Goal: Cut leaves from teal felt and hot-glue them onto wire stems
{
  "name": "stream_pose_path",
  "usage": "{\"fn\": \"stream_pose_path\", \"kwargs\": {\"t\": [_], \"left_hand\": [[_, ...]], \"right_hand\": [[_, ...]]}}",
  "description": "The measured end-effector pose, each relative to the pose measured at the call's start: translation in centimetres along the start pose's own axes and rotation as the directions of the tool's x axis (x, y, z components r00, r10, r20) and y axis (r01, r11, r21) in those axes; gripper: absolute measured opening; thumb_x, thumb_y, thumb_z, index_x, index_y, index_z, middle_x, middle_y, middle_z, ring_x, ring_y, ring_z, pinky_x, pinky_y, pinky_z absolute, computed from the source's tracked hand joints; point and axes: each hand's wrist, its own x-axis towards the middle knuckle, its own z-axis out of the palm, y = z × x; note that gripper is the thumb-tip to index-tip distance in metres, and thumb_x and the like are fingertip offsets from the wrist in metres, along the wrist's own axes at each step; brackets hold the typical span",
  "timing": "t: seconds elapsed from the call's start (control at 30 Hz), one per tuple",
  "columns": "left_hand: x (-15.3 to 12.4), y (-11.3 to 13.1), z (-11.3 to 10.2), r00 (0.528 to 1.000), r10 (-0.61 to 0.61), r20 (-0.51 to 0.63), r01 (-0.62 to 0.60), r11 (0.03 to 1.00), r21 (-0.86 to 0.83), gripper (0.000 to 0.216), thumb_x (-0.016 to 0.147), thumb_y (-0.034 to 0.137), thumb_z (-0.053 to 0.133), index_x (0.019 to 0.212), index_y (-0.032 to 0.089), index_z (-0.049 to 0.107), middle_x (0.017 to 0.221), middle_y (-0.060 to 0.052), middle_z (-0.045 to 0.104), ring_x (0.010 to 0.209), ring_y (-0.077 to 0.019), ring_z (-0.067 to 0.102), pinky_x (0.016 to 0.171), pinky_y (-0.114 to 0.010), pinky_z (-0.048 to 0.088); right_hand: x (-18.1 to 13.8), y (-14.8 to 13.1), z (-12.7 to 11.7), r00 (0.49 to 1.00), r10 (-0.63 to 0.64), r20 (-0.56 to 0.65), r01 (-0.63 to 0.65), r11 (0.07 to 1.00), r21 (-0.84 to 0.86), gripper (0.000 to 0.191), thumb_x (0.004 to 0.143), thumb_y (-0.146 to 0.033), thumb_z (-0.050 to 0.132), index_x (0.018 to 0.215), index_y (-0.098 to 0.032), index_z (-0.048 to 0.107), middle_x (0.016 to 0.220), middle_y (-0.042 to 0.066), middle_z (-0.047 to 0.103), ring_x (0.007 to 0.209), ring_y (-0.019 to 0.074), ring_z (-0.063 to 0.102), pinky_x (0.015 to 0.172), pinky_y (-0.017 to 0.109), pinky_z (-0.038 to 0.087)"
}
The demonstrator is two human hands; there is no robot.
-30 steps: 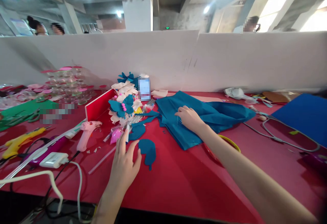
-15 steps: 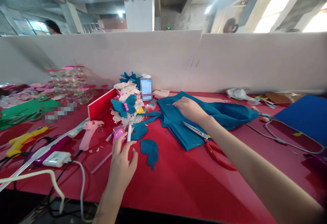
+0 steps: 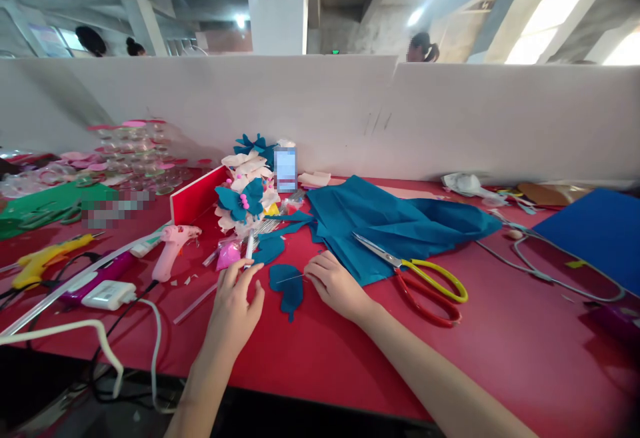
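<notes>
My right hand [image 3: 336,286] pinches a thin pale wire [image 3: 290,279], whose free end reaches left across a teal felt leaf piece [image 3: 291,298] on the table. Just left of that piece, my left hand [image 3: 236,305] has its fingers loosely apart and bent, thumb free. A white stick [image 3: 249,246] stands out beyond its fingertips; whether they touch it, I cannot tell. Another teal cutout [image 3: 269,250] lies a little farther back. Scissors [image 3: 395,261] with one red and one yellow handle rest, blades apart, partly on the large teal cloth [image 3: 360,208].
Felt flowers [image 3: 243,199] stand beside a lit phone [image 3: 286,170]. At left are a pink glue gun [image 3: 167,251], a yellow one [image 3: 47,261], a white adapter [image 3: 107,295] and cables. A grey cable [image 3: 540,268] and blue sheet [image 3: 595,241] lie right. A white partition [image 3: 340,115] runs behind.
My right hand has come back from over the teal cloth towards me and left, bringing the wire over the leaf piece. The scissors' handles are uncovered. My left hand has barely moved.
</notes>
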Motion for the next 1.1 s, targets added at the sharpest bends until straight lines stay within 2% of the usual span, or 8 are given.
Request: {"fn": "stream_pose_path", "kwargs": {"t": [0.17, 0.3, 0.57, 0.73, 0.9, 1.1], "left_hand": [[-0.09, -0.26, 0.23, 0.994, 0.032, 0.101, -0.036, 0.999, 0.035, 0.029, 0.084, 0.014, 0.045, 0.104, 0.017, 0.066, 0.115, -0.011, 0.055, 0.105, -0.0259, 0.052, 0.084, -0.040, 0.052], [-0.08, 0.15, 0.00, 0.977, 0.115, 0.182, -0.131, 0.989, 0.076, 0.031, 0.083, 0.011, 0.045, 0.103, 0.016, 0.068, 0.116, -0.010, 0.058, 0.105, -0.0262, 0.052, 0.087, -0.041, 0.051], [-0.17, 0.14, -0.14, 0.949, 0.190, 0.250, -0.212, 0.975, 0.064, 0.040, 0.079, 0.004, 0.044, 0.109, 0.018, 0.067, 0.111, -0.007, 0.064, 0.095, -0.0227, 0.055, 0.088, -0.039, 0.049], [-0.22, 0.22, -0.01, 0.954, 0.176, 0.242, -0.191, 0.981, 0.041, 0.043, 0.078, 0.003, 0.045, 0.114, 0.015, 0.064, 0.106, -0.008, 0.067, 0.090, -0.0225, 0.055, 0.086, -0.039, 0.049], [-0.40, 0.27, -0.03, 0.965, 0.097, 0.245, -0.107, 0.994, 0.031, 0.045, 0.078, 0.004, 0.046, 0.120, 0.016, 0.060, 0.083, -0.008, 0.065, 0.076, -0.0204, 0.057, 0.071, -0.034, 0.052], [-0.59, 0.02, 0.13, 0.960, 0.061, 0.272, -0.067, 0.998, 0.012, 0.047, 0.078, 0.005, 0.046, 0.121, 0.018, 0.059, 0.089, -0.008, 0.063, 0.077, -0.0184, 0.059, 0.073, -0.032, 0.053]], "right_hand": [[0.04, -0.15, 0.50, 1.000, -0.007, 0.027, 0.007, 1.000, -0.028, 0.024, 0.094, -0.017, 0.042, 0.094, -0.015, 0.066, 0.092, 0.010, 0.060, 0.088, 0.0197, 0.052, 0.076, 0.030, 0.050], [0.06, -0.21, 0.58, 1.000, -0.010, 0.028, 0.011, 0.998, -0.058, 0.023, 0.093, -0.017, 0.044, 0.093, -0.015, 0.067, 0.090, 0.010, 0.059, 0.088, 0.0195, 0.053, 0.078, 0.031, 0.050], [0.06, -0.43, 0.48, 0.999, -0.014, 0.047, 0.019, 0.994, -0.106, 0.024, 0.094, -0.016, 0.043, 0.092, -0.015, 0.067, 0.087, 0.010, 0.059, 0.086, 0.0190, 0.054, 0.077, 0.030, 0.050], [0.16, -0.44, 0.51, 0.999, -0.018, 0.049, 0.023, 0.994, -0.108, 0.023, 0.093, -0.017, 0.044, 0.091, -0.015, 0.067, 0.085, 0.009, 0.058, 0.082, 0.0184, 0.053, 0.074, 0.029, 0.049], [0.19, -0.41, 0.55, 0.998, -0.024, 0.052, 0.029, 0.994, -0.109, 0.023, 0.093, -0.017, 0.045, 0.092, -0.014, 0.068, 0.086, 0.009, 0.058, 0.082, 0.0183, 0.053, 0.074, 0.028, 0.049], [0.18, -0.52, 0.62, 0.998, -0.020, 0.062, 0.028, 0.991, -0.133, 0.023, 0.093, -0.016, 0.045, 0.092, -0.015, 0.068, 0.086, 0.009, 0.059, 0.080, 0.0175, 0.053, 0.073, 0.028, 0.049]]}}
